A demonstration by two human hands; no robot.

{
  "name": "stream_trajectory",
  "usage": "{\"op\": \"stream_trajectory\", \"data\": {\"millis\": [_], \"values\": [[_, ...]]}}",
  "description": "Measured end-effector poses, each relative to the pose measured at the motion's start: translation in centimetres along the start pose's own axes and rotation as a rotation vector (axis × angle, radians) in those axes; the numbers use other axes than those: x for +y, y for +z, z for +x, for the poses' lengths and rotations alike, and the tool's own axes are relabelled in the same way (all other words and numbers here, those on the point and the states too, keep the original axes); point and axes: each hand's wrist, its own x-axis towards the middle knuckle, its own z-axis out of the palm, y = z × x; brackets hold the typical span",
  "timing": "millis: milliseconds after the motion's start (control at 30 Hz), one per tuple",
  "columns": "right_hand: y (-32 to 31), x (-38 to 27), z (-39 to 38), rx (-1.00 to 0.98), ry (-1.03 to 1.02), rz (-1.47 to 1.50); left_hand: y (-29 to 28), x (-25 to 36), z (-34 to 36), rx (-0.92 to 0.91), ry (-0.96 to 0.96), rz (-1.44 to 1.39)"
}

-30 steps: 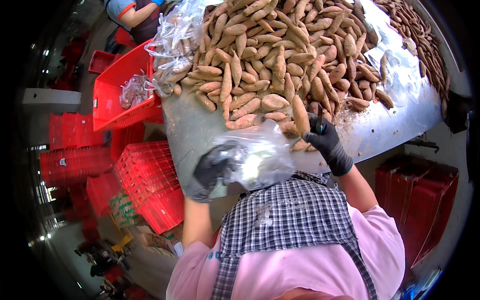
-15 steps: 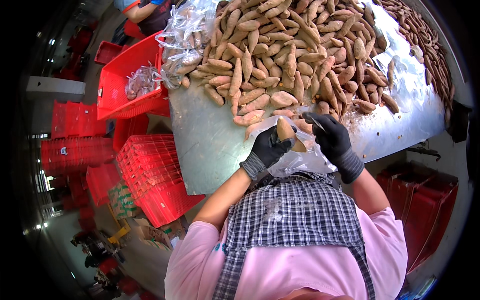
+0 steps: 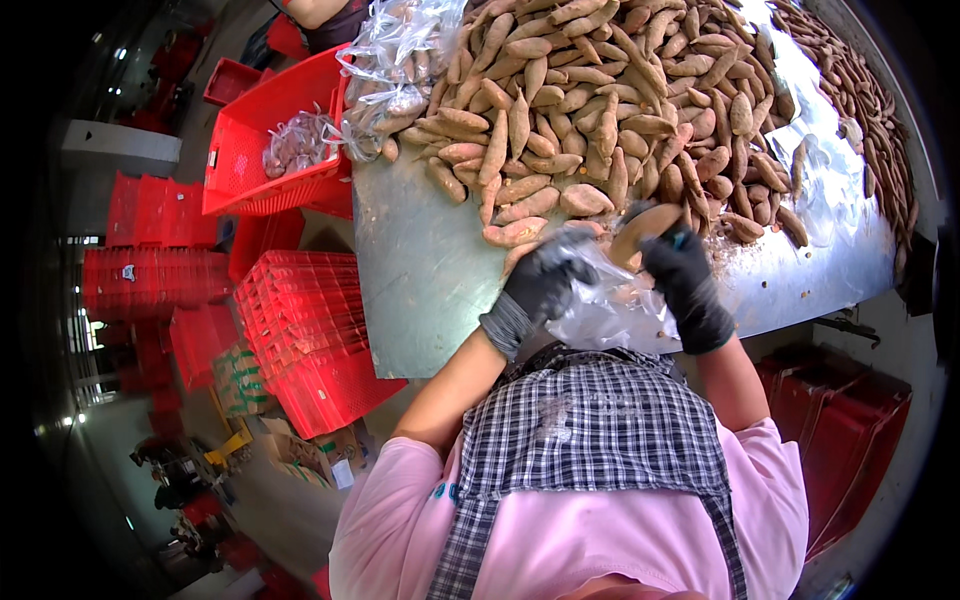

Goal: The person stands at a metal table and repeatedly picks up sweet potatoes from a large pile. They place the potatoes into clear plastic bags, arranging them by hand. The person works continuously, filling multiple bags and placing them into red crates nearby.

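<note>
I see one tapered brown sweet potato [image 3: 640, 235], blurred, just on the wearer's side of the heaped brown sweet-potato pile [image 3: 600, 110]. The black-gloved left hand [image 3: 543, 287] and black-gloved right hand [image 3: 685, 278] flank it; I cannot tell whether either grips it. I judge it firm, rough-skinned, fairly weighty, best held round its middle. A clear, crinkled plastic bag [image 3: 622, 318], seemingly light and slippery, hangs between the hands. Smooth grey metal table [image 3: 415, 270] underlies the pile.
</note>
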Motion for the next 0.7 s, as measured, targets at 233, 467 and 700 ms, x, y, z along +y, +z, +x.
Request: {"op": "stream_trajectory", "data": {"millis": [233,467,700], "values": [[2.0,-1.4,-2.9,-0.498,-0.138,-0.07,-1.1,0.9,-2.2,0.197,0.107,-0.294],[3.2,5.0,-1.1,-0.606,-0.154,-1.315,-2.7,-0.8,-6.3,0.215,-0.115,-0.625],[4.8,2.1,2.0,-0.446,-0.411,-0.917,-4.8,-2.2,-9.3,0.252,0.017,-0.528]]}}
